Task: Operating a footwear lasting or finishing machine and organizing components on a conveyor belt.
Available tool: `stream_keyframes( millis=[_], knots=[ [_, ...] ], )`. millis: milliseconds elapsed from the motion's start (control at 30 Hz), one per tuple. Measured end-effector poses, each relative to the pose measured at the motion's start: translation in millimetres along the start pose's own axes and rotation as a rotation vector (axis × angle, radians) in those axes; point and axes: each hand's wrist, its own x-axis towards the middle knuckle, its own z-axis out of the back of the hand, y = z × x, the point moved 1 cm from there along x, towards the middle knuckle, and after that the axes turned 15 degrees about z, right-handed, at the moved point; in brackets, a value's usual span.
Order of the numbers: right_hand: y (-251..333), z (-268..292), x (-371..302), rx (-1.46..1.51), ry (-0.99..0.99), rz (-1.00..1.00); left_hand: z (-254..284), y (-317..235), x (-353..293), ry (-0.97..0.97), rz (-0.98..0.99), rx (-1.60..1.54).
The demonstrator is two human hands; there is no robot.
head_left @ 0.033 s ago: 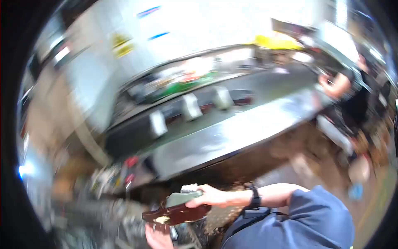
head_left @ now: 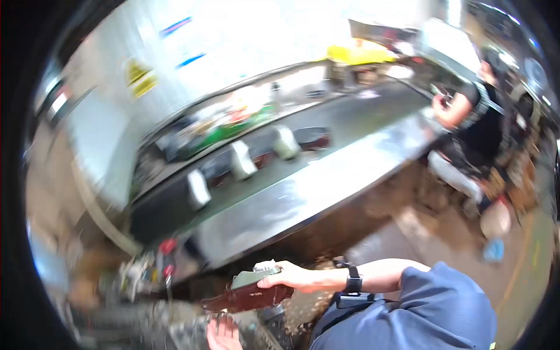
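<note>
One end only: the right hand (head_left: 296, 276) pinches the glossy dark-red piece (head_left: 248, 298) there, left hand (head_left: 223, 335) spread just beneath; slackened fingers could let it drop!

1. right arm (head_left: 382, 275): reaches leftward, forearm bare and nearly level.
2. right hand (head_left: 293, 276): closed in a grip, thumb on the near side.
3. left hand (head_left: 222, 334): lower and farther left, palm showing, fingers extended, apart from the right hand.
</note>
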Motion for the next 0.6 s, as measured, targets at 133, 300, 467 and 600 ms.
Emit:
stream_keyframes(
  millis=[133,300,467,600],
  knots=[
    [63.3,193.4,-56.4,-0.003,-0.561,0.289,-63.6,80.8,97.2,-0.136,0.215,0.352],
    [168.1,429.0,-90.0,-0.022,-1.013,0.332,-128.5,150.5,157.0,-0.088,0.347,0.433],
    [252.5,611.3,-48.8,0.223,-1.316,0.661,-195.1,157.1,179.3,-0.171,0.372,0.534],
    [258.8,658.9,-6.4,0.009,-1.302,0.583,-226.2,161.1,217.9,-0.213,0.418,0.578]
  ],
)
